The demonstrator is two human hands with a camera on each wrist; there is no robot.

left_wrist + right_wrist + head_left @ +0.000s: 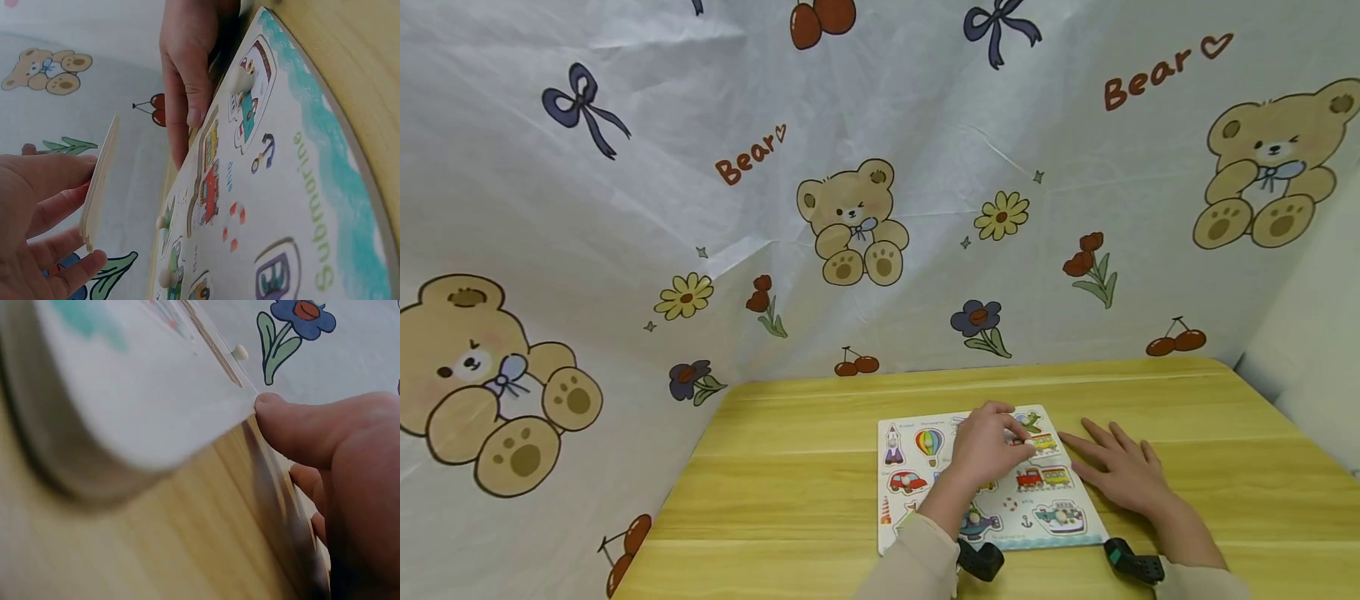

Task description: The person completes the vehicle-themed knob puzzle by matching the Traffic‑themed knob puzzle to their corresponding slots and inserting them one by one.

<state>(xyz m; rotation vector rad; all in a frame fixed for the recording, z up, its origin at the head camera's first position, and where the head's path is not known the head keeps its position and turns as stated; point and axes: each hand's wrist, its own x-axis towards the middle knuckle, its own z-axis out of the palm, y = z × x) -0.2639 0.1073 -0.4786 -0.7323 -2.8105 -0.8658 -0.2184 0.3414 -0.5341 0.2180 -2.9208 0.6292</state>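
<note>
A white wooden peg puzzle board (992, 533) with pictures of vehicles lies on the table. Above its upper right part, my left hand (988, 446) pinches a thin wooden train piece (1043, 444), printed yellow and red. Seen edge-on in the left wrist view, this piece (100, 181) sits between thumb and fingers, raised off the board. Just below it in the head view is the train recess (1045, 477), with a matching picture printed inside. My right hand (1123, 471) rests with spread fingers beside the board, its thumb (294, 422) at the right edge.
Other pieces sit in the board, among them a ship (1060, 518), a red car (907, 482), a balloon (929, 444) and a rocket (893, 446). The wooden table (775, 483) meets a bear-print cloth (925, 325) at the back.
</note>
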